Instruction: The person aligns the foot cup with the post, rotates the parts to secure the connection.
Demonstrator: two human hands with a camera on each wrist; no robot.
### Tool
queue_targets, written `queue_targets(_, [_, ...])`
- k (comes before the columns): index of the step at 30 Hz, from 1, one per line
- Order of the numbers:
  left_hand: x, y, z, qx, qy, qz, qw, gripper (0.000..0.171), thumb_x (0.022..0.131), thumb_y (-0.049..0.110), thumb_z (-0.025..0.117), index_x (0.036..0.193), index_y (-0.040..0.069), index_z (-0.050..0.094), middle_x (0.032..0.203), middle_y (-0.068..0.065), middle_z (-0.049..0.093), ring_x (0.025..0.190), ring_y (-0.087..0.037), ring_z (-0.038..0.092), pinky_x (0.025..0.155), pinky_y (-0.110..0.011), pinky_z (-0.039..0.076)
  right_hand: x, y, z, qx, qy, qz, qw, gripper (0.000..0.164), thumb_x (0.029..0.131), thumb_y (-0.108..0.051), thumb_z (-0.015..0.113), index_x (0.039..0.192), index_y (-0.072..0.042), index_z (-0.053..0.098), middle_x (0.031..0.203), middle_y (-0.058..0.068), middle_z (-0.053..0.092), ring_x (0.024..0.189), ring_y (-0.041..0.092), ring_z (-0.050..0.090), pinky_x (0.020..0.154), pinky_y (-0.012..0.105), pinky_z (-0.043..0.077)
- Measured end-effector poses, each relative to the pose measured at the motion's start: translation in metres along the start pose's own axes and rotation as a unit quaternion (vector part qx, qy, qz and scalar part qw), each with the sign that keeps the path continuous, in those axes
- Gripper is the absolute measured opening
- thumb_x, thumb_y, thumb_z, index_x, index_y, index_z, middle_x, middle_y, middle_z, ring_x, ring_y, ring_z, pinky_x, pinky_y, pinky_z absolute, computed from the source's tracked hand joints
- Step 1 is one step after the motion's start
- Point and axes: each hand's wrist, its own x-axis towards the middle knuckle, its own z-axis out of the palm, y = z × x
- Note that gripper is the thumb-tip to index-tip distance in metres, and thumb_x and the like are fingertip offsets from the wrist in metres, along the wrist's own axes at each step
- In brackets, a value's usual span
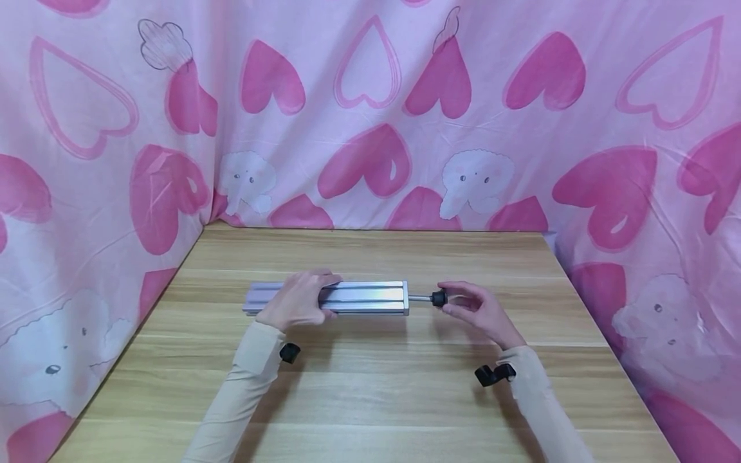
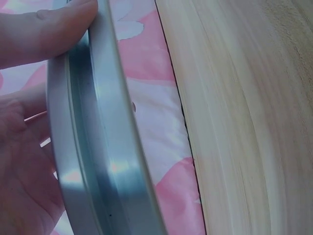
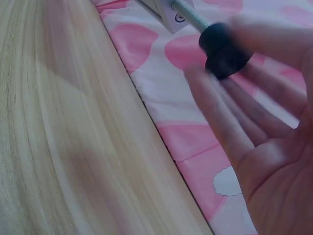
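Observation:
A silver aluminium profile [image 1: 365, 294] with long grooves is held level above the wooden table. My left hand [image 1: 298, 301] grips it left of its middle, the thumb along the near side; its grooved face [image 2: 112, 122] runs down the left wrist view. From the right end cap a thin threaded rod [image 1: 419, 298] sticks out, tipped by a black levelling foot [image 1: 439, 298]. My right hand [image 1: 483, 315] pinches this foot between thumb and fingertips. In the right wrist view the fingers are blurred around the black foot [image 3: 222, 51].
The wood-grain table [image 1: 382, 399] carries the work, with shadows under both arms. A pink curtain [image 1: 370, 148] printed with hearts hangs along the back and both sides. Black camera mounts [image 1: 290, 352] sit on the wrists.

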Motion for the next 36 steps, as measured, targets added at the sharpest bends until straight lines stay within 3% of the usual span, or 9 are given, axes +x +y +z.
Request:
queue_targets(4, [0.0003, 0.0007, 0.0005, 0.004, -0.003, 0.001, 1.0, 0.066, 0.068, 0.027, 0.085, 0.13, 0.009, 0.069, 0.123, -0.01, 0.071, 0.11, -0.029, 0.068, 0.095, -0.048, 0.055, 0.0024, 0.0002, 0.0022, 0.024, -0.003, 0.048, 0.999, 0.037, 0.103, -0.021, 0.058, 0.127, 0.007, 0.063, 0.104, 0.017, 0.075, 0.086, 0.025, 0.076, 0.079, 0.04, 0.062])
queue_targets(9, [-0.0003, 0.0022, -0.0002, 0.002, -0.011, -0.007, 0.9999, 0.067, 0.069, 0.027, 0.084, 0.131, 0.008, 0.068, 0.128, -0.011, 0.07, 0.114, -0.031, 0.068, 0.097, -0.049, 0.055, 0.0054, 0.0022, 0.0056, 0.021, -0.009, 0.09, 0.996, 0.05, 0.107, -0.034, 0.048, 0.118, 0.012, 0.064, 0.094, 0.022, 0.075, 0.079, 0.028, 0.076, 0.075, 0.043, 0.062])
queue_targets(12, [-0.0006, 0.0021, -0.0005, 0.003, -0.015, -0.012, 0.9998, 0.068, 0.069, 0.028, 0.084, 0.132, 0.008, 0.067, 0.13, -0.012, 0.069, 0.117, -0.032, 0.067, 0.099, -0.05, 0.054, 0.0045, 0.0042, 0.0054, -0.002, -0.002, 0.091, 0.996, 0.047, 0.107, -0.034, 0.049, 0.124, 0.008, 0.063, 0.103, 0.025, 0.074, 0.086, 0.026, 0.076, 0.079, 0.036, 0.062])
queue_targets(15, [-0.0001, 0.0008, -0.0004, 0.003, -0.015, -0.012, 0.9998, 0.068, 0.07, 0.029, 0.084, 0.132, 0.008, 0.067, 0.131, -0.013, 0.068, 0.118, -0.032, 0.066, 0.1, -0.05, 0.053, 0.0012, 0.0052, 0.004, -0.027, 0.003, 0.068, 0.997, 0.044, 0.102, -0.025, 0.061, 0.139, -0.002, 0.057, 0.127, 0.024, 0.067, 0.102, 0.023, 0.073, 0.089, 0.028, 0.058])
queue_targets(20, [0.0012, -0.0009, -0.0006, 0.002, -0.011, -0.001, 0.9999, 0.069, 0.068, 0.03, 0.084, 0.13, 0.007, 0.068, 0.128, -0.013, 0.07, 0.114, -0.031, 0.068, 0.097, -0.048, 0.055, -0.0016, 0.0057, 0.0013, -0.013, -0.012, -0.001, 1.0, 0.067, 0.088, -0.003, 0.075, 0.149, -0.009, 0.047, 0.149, 0.021, 0.051, 0.123, 0.024, 0.064, 0.101, 0.03, 0.053])
queue_targets(25, [0.0008, -0.0004, -0.0007, 0.008, -0.015, -0.001, 0.9999, 0.068, 0.069, 0.031, 0.084, 0.13, 0.008, 0.068, 0.127, -0.012, 0.07, 0.112, -0.03, 0.068, 0.097, -0.048, 0.055, -0.0013, 0.0049, 0.0002, 0.006, -0.016, -0.012, 1.0, 0.058, 0.088, -0.002, 0.075, 0.142, -0.001, 0.054, 0.141, 0.023, 0.057, 0.121, 0.029, 0.065, 0.098, 0.028, 0.054])
queue_targets(29, [0.0008, 0.0008, -0.0009, 0.008, -0.013, -0.001, 0.9999, 0.067, 0.069, 0.031, 0.085, 0.13, 0.008, 0.068, 0.126, -0.012, 0.07, 0.111, -0.029, 0.068, 0.096, -0.048, 0.055, -0.0007, 0.0041, 0.0005, -0.005, -0.001, 0.011, 1.0, 0.053, 0.089, -0.008, 0.075, 0.139, -0.001, 0.058, 0.134, 0.017, 0.065, 0.113, 0.022, 0.069, 0.094, 0.026, 0.056])
queue_targets(33, [0.0008, 0.0011, -0.0007, 0.011, -0.008, 0.004, 0.9999, 0.067, 0.068, 0.031, 0.085, 0.129, 0.007, 0.069, 0.124, -0.012, 0.071, 0.11, -0.029, 0.069, 0.095, -0.047, 0.056, 0.0015, 0.0061, 0.0031, 0.013, 0.003, 0.04, 0.999, 0.038, 0.098, -0.015, 0.066, 0.129, 0.006, 0.062, 0.111, 0.017, 0.074, 0.092, 0.019, 0.075, 0.083, 0.034, 0.061])
queue_targets(36, [0.0003, 0.0009, -0.0001, 0.013, -0.006, 0.004, 0.9999, 0.066, 0.069, 0.031, 0.084, 0.129, 0.007, 0.068, 0.124, -0.011, 0.071, 0.109, -0.028, 0.069, 0.095, -0.047, 0.056, 0.0041, 0.0077, 0.0061, 0.033, -0.002, 0.069, 0.997, 0.039, 0.105, -0.025, 0.055, 0.118, 0.01, 0.063, 0.095, 0.018, 0.075, 0.08, 0.022, 0.076, 0.075, 0.039, 0.062])
